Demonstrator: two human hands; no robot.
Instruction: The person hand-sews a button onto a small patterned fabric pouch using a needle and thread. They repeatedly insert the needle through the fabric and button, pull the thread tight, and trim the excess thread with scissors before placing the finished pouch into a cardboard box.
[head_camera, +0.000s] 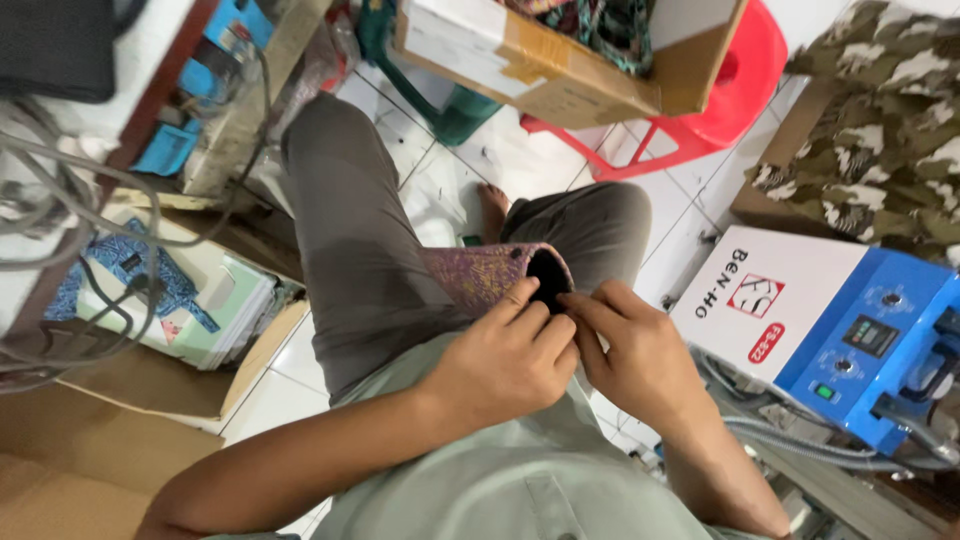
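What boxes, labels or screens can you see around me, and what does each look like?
Cardboard box: top centre, brown with a white side, taped.
Machine: right, white and blue boxy casing.
Label: on the machine's white face, small red oval.
Screen: on the blue panel, small dark rectangle.

White tiled floor (670, 215) carries the items. Beyond the fingers (545, 305), a red plastic stool (740, 75) stands on the tiles with a cardboard box (560, 60) resting on it. To the right of the fingers stands a white and blue machine (830, 330). To their left, an open cardboard carton (150, 390) holding folded patterned packets (170, 295) sits on the floor.
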